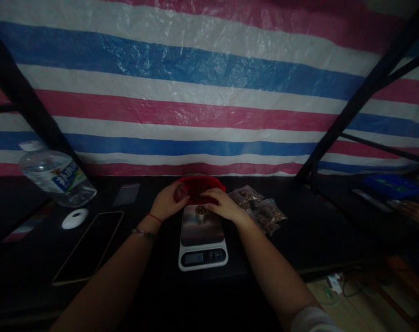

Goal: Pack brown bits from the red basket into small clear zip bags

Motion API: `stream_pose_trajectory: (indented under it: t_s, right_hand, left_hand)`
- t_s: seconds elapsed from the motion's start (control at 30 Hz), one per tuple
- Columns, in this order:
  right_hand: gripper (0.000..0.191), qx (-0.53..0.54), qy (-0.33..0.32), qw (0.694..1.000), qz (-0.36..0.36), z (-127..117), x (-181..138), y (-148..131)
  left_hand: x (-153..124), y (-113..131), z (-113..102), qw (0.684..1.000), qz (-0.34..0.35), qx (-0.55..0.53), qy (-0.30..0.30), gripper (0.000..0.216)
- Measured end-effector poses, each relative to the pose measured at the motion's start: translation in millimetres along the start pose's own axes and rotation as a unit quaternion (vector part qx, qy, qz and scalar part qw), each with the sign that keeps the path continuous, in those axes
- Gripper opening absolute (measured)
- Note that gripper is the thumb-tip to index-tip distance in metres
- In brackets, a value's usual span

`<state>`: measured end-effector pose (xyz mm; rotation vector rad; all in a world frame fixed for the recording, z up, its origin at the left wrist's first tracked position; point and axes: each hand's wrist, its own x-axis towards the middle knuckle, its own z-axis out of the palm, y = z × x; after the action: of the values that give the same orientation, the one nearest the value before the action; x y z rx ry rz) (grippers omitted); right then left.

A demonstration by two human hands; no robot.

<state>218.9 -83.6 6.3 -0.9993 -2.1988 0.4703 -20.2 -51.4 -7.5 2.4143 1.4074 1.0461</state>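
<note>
A white kitchen scale (203,235) with a metal top lies in front of me, its display lit. On the far part of its top stands a small metal cup (200,212) with brown bits in it. Behind the scale is a red basket (218,181), its contents dark and hard to make out. My left hand (168,201) curls at the basket's left side, around what looks like a clear plastic bag (180,191). My right hand (225,205) reaches over the basket's right front rim, fingers stretched and thumb apart, close beside the cup.
Filled clear bags (266,214) of brown bits lie to the right. On the left are a flat clear bag (126,194), a phone (90,249), a white mouse (74,218) and a large water bottle (57,175). Another person's hand (411,211) shows at far right near a blue basket (392,186).
</note>
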Motion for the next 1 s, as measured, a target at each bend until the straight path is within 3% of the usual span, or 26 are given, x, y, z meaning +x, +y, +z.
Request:
stream_pose_trajectory:
  t_s: [0.1, 0.23, 0.3, 0.5, 0.67, 0.77, 0.87, 1.0]
  right_hand:
    - [0.06, -0.009, -0.05, 0.999, -0.004, 2, -2, -8]
    - [0.045, -0.025, -0.07, 0.997, -0.004, 11, -2, -7]
    - [0.038, -0.01, -0.037, 0.999, 0.0, 13, -1, -5]
    - [0.047, 0.058, 0.085, 0.995, 0.006, 14, 2, -4]
    - [0.054, 0.098, 0.12, 0.987, 0.03, 19, 2, -6]
    - [0.042, 0.134, 0.127, 0.981, 0.05, 21, 1, -6]
    - [0.03, 0.133, 0.124, 0.983, 0.013, 19, 1, -8]
    - [0.032, 0.106, 0.138, 0.984, -0.047, 16, 1, -14]
  left_hand:
    - [0, -2, 2, 1.0, 0.0, -0.021, -0.012, 0.052]
    - [-1, -5, 4, 0.999, 0.005, -0.041, -0.017, 0.05]
    - [-2, -4, 5, 0.999, 0.013, -0.041, -0.018, 0.049]
    - [-5, 16, 9, 0.996, 0.047, -0.05, -0.058, 0.045]
    - [-7, 34, 10, 0.994, 0.037, -0.073, -0.069, 0.049]
    - [-7, 34, 11, 0.994, 0.025, -0.087, -0.063, 0.049]
    - [-9, 32, 13, 0.993, 0.02, -0.098, -0.059, 0.047]
    - [-11, 33, 15, 0.99, 0.027, -0.127, -0.053, 0.046]
